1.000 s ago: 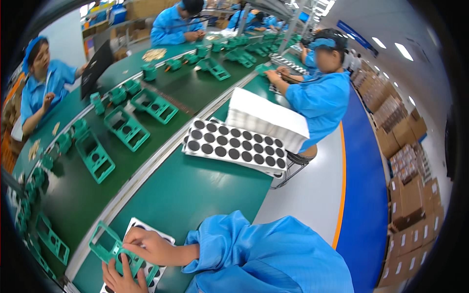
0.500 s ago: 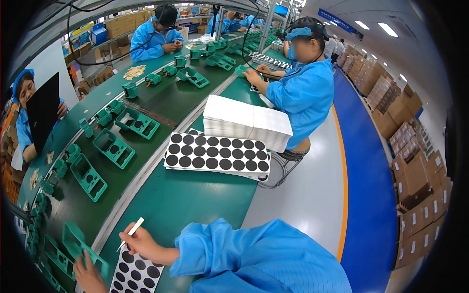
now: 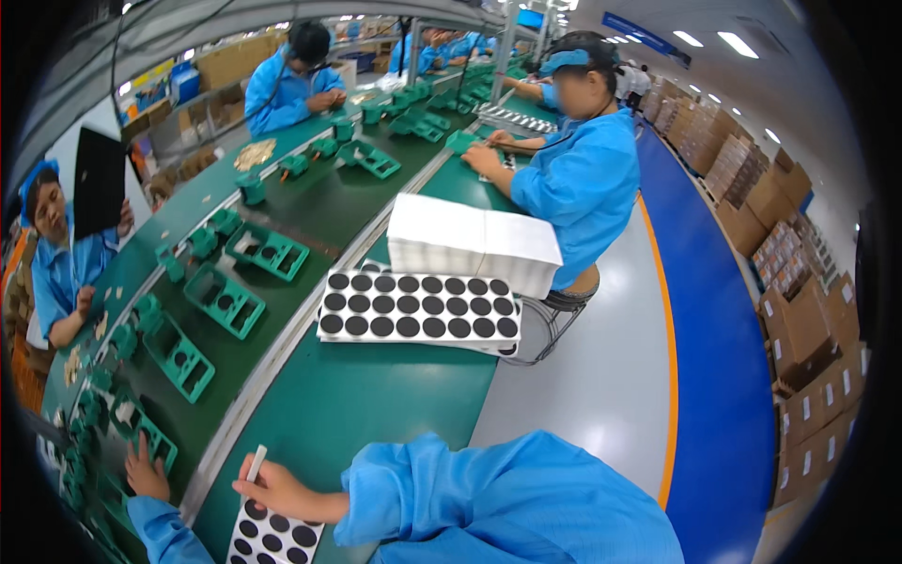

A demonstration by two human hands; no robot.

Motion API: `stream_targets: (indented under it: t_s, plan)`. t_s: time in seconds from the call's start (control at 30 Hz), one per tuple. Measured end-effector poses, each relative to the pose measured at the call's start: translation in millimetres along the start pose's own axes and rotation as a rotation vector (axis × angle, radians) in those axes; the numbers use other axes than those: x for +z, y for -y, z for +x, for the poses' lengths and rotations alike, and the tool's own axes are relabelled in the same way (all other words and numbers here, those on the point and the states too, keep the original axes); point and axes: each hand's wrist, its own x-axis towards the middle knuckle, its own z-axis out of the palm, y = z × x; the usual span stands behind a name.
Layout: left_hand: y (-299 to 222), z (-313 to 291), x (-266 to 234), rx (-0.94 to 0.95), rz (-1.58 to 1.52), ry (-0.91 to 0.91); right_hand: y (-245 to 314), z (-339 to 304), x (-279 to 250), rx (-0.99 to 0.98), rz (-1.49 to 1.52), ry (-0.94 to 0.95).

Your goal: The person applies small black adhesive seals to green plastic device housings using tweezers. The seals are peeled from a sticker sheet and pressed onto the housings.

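Note:
My left hand (image 3: pixel 148 472) reaches over the conveyor belt, fingers spread. Its fingertips are at a green plastic housing (image 3: pixel 162 444) with openings in it; whether they touch it I cannot tell. In my right hand (image 3: pixel 284 493) is a pair of white tweezers (image 3: pixel 255 462), pinched and pointing up at a slant. Right below that hand, a white sheet of round black stickers (image 3: pixel 272 543) lies on the green bench, partly covered by the hand and cut off by the lower edge.
Green housings (image 3: pixel 178 357) and smaller green parts (image 3: pixel 202 242) line the dark green belt (image 3: pixel 310 211). A stack of sticker sheets (image 3: pixel 418 308) lies beside a white paper stack (image 3: pixel 470 230). Co-workers in blue sit to the right (image 3: pixel 583 160) and across the belt (image 3: pixel 282 89); another holds a black sheet (image 3: pixel 99 179).
My left hand has moved forward over the belt, its sleeve now showing. The raised green housing beside it has left that spot. My right hand keeps the tweezers near the sticker sheet.

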Motion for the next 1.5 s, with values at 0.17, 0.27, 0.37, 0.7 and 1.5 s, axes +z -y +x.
stream_targets:
  t_s: [0.17,0.27,0.37,0.7,1.5]
  plan:
    - [-59,-81,-111,0.318,-0.341,-0.083,11,2,10,-0.02,0.12,-0.053]
    - [-99,-127,-131,0.416,-0.423,0.075,22,-3,-1,-0.064,0.045,-0.133]
    - [-104,-169,-110,0.381,-0.45,0.046,30,-4,0,0.009,-0.108,-0.098]
    - [-115,-201,-79,0.217,-0.515,-0.109,41,-20,-7,0.025,-0.476,0.112]
    - [-121,-190,-73,0.206,-0.458,-0.121,29,-14,3,-0.051,-0.437,0.004]
